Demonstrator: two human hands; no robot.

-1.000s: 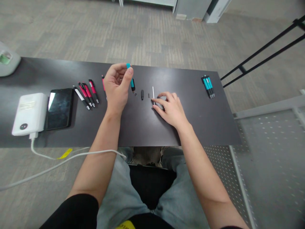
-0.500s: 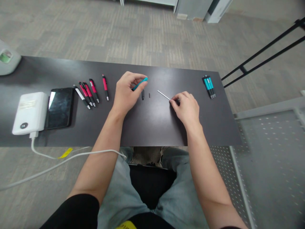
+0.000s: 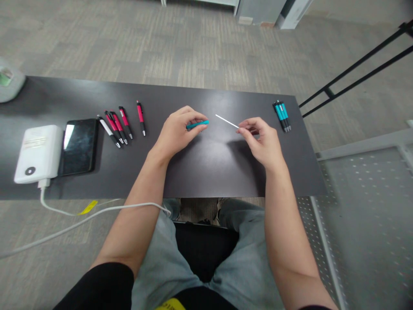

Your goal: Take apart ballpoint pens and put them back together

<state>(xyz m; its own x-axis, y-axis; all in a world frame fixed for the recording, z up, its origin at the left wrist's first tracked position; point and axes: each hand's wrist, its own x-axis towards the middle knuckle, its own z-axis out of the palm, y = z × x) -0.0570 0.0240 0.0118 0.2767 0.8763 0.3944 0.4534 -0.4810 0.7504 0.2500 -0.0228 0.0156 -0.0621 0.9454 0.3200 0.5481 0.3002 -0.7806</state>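
Over the middle of the dark table (image 3: 206, 172), my left hand (image 3: 180, 131) pinches a turquoise pen barrel (image 3: 197, 125) between thumb and fingers. The barrel lies nearly level, one end pointing right. Across from it, my right hand (image 3: 260, 140) is closed on a thin, pale pen refill (image 3: 226, 121), gripped near its right end. The refill's free end points left and slightly up, a short gap from the barrel. Small dark pen parts seen earlier on the table are now hidden behind my left hand.
Red pens (image 3: 141, 118) and a white-and-black pen (image 3: 109, 131) lie left of my hands. Beyond them are a black phone (image 3: 80, 146) and a white power bank (image 3: 38, 153), whose cable (image 3: 106, 209) crosses my left forearm. Turquoise pens (image 3: 282, 116) lie at the right.
My right hand has lifted the refill off the table and moved a little right. My left hand has shifted right and down with the barrel, which has turned closer to level.
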